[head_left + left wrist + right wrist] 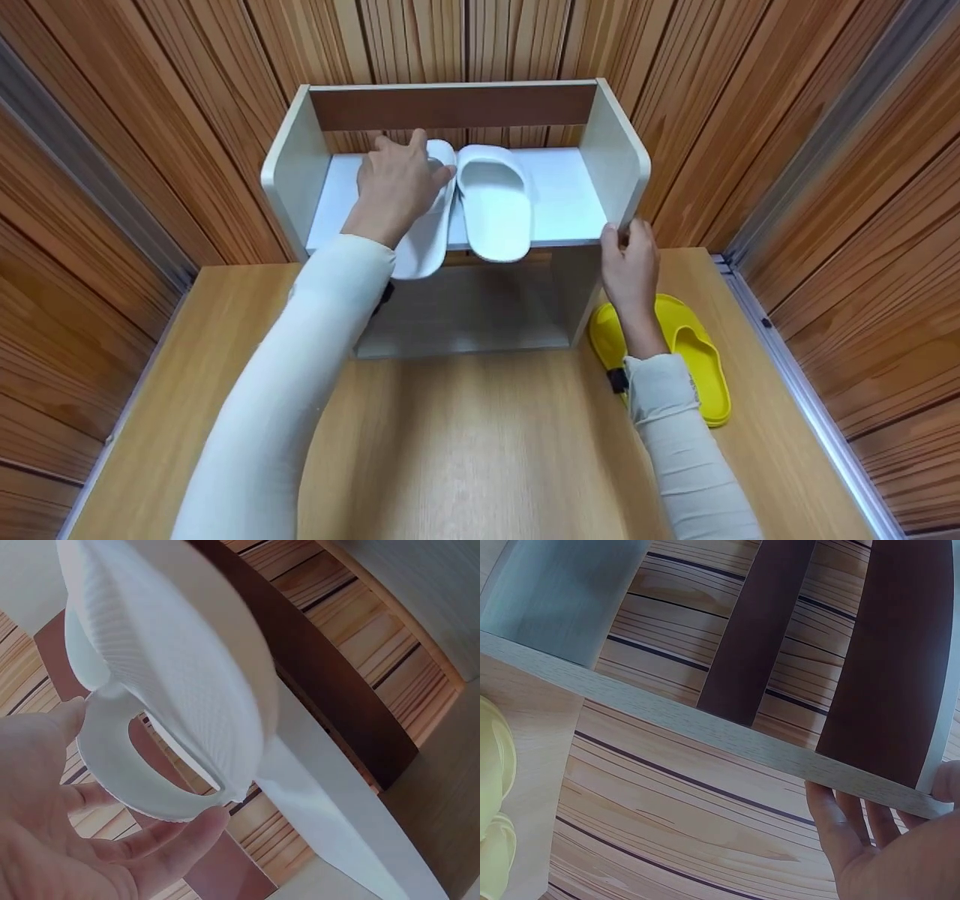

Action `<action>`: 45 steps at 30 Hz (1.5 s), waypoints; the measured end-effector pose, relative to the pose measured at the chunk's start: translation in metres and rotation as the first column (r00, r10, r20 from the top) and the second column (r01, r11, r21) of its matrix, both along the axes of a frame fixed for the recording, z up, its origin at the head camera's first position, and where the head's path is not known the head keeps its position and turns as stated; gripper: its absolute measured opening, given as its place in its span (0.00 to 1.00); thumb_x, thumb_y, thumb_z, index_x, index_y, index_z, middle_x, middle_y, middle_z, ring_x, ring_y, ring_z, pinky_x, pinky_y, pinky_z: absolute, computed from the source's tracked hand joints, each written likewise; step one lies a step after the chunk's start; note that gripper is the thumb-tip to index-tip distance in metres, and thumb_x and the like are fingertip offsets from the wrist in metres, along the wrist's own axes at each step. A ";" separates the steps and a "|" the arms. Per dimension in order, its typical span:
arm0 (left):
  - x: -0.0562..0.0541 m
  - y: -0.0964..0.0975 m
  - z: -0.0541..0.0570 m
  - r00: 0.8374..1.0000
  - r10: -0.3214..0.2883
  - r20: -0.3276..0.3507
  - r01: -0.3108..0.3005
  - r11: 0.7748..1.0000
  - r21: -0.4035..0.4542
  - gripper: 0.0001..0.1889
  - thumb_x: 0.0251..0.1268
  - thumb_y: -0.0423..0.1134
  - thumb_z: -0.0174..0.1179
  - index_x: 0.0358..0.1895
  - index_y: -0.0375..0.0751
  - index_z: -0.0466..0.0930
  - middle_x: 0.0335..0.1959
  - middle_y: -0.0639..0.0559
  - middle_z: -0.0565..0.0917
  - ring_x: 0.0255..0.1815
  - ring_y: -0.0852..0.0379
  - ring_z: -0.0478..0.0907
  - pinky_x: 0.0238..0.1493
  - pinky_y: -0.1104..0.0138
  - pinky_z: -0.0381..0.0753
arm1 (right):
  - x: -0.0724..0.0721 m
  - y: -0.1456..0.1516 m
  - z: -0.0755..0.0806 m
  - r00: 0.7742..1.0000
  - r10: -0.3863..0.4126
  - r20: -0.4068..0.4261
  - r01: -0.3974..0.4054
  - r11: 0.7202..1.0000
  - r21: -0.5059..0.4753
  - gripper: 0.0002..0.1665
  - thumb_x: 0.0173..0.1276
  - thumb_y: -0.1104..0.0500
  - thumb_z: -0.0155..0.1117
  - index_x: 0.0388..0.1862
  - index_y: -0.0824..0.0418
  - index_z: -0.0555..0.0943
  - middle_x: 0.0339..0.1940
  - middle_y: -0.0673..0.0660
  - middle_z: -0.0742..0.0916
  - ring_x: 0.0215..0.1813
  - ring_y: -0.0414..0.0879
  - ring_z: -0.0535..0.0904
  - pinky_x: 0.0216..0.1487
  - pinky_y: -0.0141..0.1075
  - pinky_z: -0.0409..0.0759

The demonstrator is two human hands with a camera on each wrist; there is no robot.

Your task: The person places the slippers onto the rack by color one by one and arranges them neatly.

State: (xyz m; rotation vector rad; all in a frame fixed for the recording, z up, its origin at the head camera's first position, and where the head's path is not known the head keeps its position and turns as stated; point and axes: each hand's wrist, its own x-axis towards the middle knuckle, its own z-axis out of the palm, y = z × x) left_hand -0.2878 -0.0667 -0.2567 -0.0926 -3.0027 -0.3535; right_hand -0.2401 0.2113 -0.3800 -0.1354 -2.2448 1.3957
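Note:
My left hand [397, 184] holds the left one of two white slippers [424, 251] over the upper board of a white shoe rack [562, 191]. In the left wrist view, thumb and fingers sit around the slipper's strap [120, 776], and its ribbed sole [180, 667] tilts up beyond. The other white slipper [501, 225] lies beside it, its heel at the board's front edge. With thumb and fingers on either side, my right hand [631, 266] grips the front edge of the rack's right side panel [615, 150]; the right wrist view shows the same panel edge [682, 724].
Yellow slippers [701, 360] are on the wooden floor [465, 450] to the right of the rack, partly behind my right forearm. Wood-plank walls [862, 247] stand close behind and on both sides. A lower compartment [465, 307] opens under the upper board.

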 end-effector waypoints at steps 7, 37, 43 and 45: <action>-0.004 -0.001 -0.004 1.000 -0.009 0.022 0.010 0.999 -0.037 0.38 0.77 0.62 0.48 0.78 0.41 0.57 0.59 0.24 0.72 0.44 0.37 0.77 0.48 0.51 0.80 | 0.000 -0.001 0.000 1.000 0.000 0.002 0.000 1.000 0.000 0.26 0.79 0.52 0.51 0.67 0.68 0.72 0.62 0.63 0.78 0.57 0.54 0.74 0.67 0.48 0.72; -0.016 0.014 -0.012 0.997 0.062 0.051 -0.047 0.964 -0.263 0.34 0.77 0.66 0.42 0.70 0.42 0.64 0.53 0.33 0.74 0.39 0.43 0.78 0.41 0.57 0.82 | -0.001 0.001 0.002 1.000 -0.002 -0.009 0.002 1.000 0.011 0.24 0.79 0.55 0.50 0.65 0.71 0.72 0.61 0.66 0.78 0.59 0.57 0.74 0.66 0.51 0.73; -0.017 0.013 -0.013 0.997 0.056 0.044 -0.041 0.956 -0.292 0.34 0.77 0.66 0.42 0.68 0.41 0.64 0.51 0.33 0.74 0.38 0.44 0.78 0.39 0.58 0.83 | -0.001 0.001 0.002 1.000 -0.006 -0.001 0.006 1.000 0.015 0.25 0.79 0.55 0.51 0.66 0.70 0.72 0.61 0.66 0.78 0.59 0.57 0.74 0.66 0.52 0.73; -0.017 0.013 -0.013 0.998 0.050 0.040 -0.036 0.953 -0.302 0.35 0.77 0.67 0.41 0.69 0.40 0.64 0.51 0.33 0.75 0.37 0.45 0.78 0.38 0.58 0.83 | -0.001 0.002 0.002 1.000 -0.006 -0.002 0.006 1.000 0.025 0.24 0.79 0.55 0.51 0.65 0.70 0.72 0.61 0.66 0.78 0.58 0.57 0.75 0.66 0.52 0.73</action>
